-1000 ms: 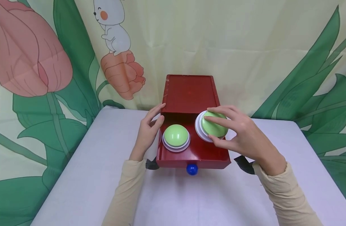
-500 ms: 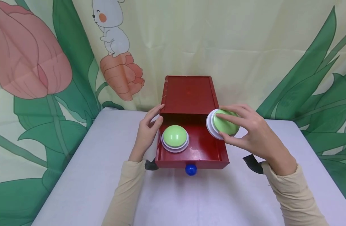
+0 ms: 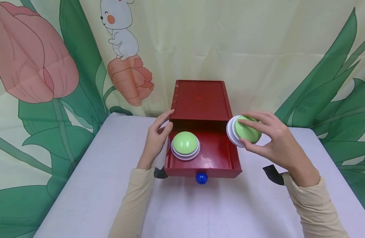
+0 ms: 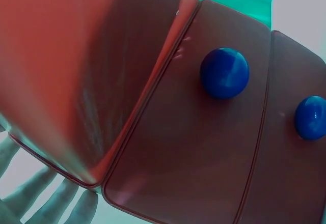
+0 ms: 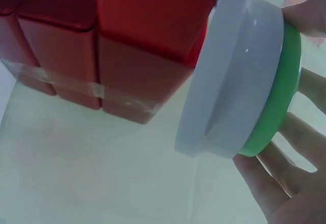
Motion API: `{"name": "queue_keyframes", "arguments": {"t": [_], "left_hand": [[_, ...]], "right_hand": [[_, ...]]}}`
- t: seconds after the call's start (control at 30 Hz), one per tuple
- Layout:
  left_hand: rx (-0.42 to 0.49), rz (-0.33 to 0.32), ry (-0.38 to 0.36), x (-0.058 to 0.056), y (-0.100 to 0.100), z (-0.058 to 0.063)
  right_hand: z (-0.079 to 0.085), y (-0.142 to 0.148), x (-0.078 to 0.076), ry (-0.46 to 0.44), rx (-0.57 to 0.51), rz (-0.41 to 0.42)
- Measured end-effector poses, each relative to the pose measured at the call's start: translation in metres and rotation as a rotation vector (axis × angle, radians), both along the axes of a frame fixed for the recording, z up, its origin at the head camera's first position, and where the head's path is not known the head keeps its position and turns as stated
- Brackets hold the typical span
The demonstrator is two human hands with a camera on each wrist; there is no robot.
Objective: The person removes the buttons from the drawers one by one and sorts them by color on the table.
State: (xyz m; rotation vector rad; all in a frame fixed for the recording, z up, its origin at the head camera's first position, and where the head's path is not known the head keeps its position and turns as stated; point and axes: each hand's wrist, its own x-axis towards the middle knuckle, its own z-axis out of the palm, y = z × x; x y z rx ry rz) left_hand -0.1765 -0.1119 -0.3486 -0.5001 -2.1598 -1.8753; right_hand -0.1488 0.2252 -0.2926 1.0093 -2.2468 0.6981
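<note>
My right hand (image 3: 273, 138) grips a push button with a green dome and white base (image 3: 248, 133), its fingers and thumb spread round the dome. The button is tilted on its side, just right of the pulled-out red drawer (image 3: 219, 158). In the right wrist view, the white base (image 5: 239, 76) faces the red drawer. A second green push button (image 3: 185, 143) sits upright in the drawer's left half. My left hand (image 3: 155, 140) rests with extended fingers against the left side of the red cabinet (image 3: 200, 100); its fingers (image 4: 61, 201) show beside the cabinet in the left wrist view.
A blue knob (image 3: 201, 178) sticks out from the open drawer's front. Lower drawers with another blue knob (image 4: 311, 118) are stacked below. The white table (image 3: 105, 185) carries the cabinet near its back edge, before a printed curtain (image 3: 253, 39).
My right hand has moved the gripped push button rightward, from over the drawer to beyond its right side. My left hand and the button in the drawer have stayed in place.
</note>
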Motion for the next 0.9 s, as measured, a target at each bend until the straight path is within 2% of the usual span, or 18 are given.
{"name": "queue_keyframes", "arguments": {"t": [0.23, 0.47, 0.7, 0.9], "left_hand": [[0.003, -0.009, 0.001, 0.000, 0.000, -0.001], [0.006, -0.005, 0.001, 0.001, 0.000, 0.000], [0.005, -0.012, 0.001, 0.001, 0.003, -0.001], [0.009, -0.007, 0.006, 0.003, 0.001, 0.000]], "right_hand": [[-0.004, 0.007, 0.004, 0.013, -0.019, -0.005], [-0.009, 0.016, 0.004, -0.053, -0.016, -0.046], [-0.019, 0.025, 0.004, -0.047, -0.039, -0.039], [-0.032, 0.024, -0.002, -0.072, -0.012, -0.053]]}}
